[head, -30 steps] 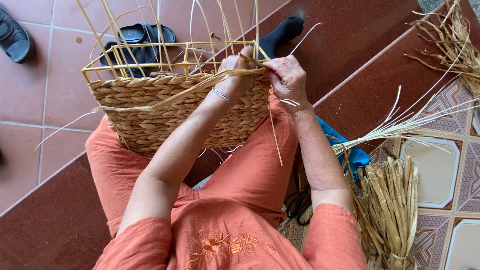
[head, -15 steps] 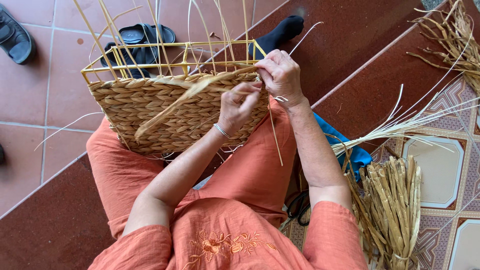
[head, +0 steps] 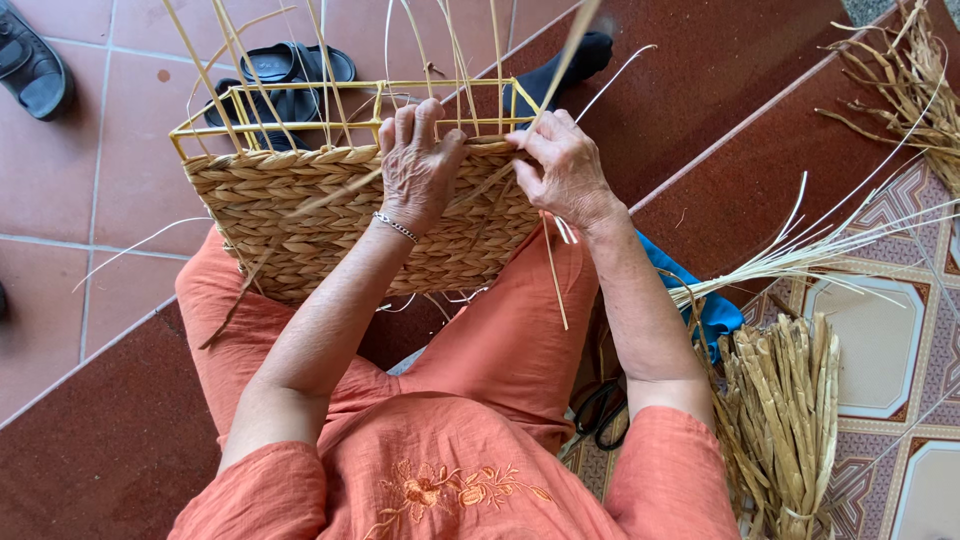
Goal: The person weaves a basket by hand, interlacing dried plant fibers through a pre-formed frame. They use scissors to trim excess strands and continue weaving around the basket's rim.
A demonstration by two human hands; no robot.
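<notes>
Now left hand (head: 418, 160) (flat) presses basket (head: 300, 225).

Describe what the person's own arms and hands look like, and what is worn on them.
Both arms are bare from above the elbow down, coming out of short, loose orange sleeves of a top with flower embroidery on the chest. The left hand has a thin silver chain bracelet at the wrist. The right hand and its wrist carry nothing visible. No gloves, no watch.
</notes>
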